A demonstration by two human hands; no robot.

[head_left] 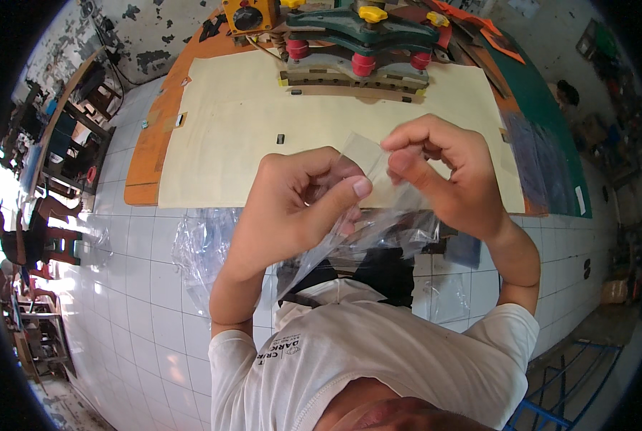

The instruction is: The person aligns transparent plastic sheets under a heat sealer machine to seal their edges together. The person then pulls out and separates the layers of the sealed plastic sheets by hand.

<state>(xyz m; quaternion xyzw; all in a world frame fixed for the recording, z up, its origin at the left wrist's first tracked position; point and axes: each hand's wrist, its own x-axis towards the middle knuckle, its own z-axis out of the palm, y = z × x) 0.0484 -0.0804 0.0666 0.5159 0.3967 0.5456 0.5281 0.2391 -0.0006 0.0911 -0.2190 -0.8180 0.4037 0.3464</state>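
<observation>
A thin, clear plastic film (364, 149) is stretched between my hands above the near part of the pale yellow sheet (220, 136). My left hand (299, 205) grips it between thumb and curled fingers. At the film's right edge, my right hand (454, 172) pinches it with thumb and forefinger, the other fingers bent. Crumpled folds of the film hang below the hands toward my lap. Whether it is a bag or a single sheet, I cannot tell.
A green clamping tool (364, 36) with yellow knobs and red posts stands at the table's far side, beside a yellow box (251, 16). Small dark pieces (280, 138) lie on the yellow sheet. More clear plastic (204, 244) hangs at the near left edge; a green mat (551, 144) lies right.
</observation>
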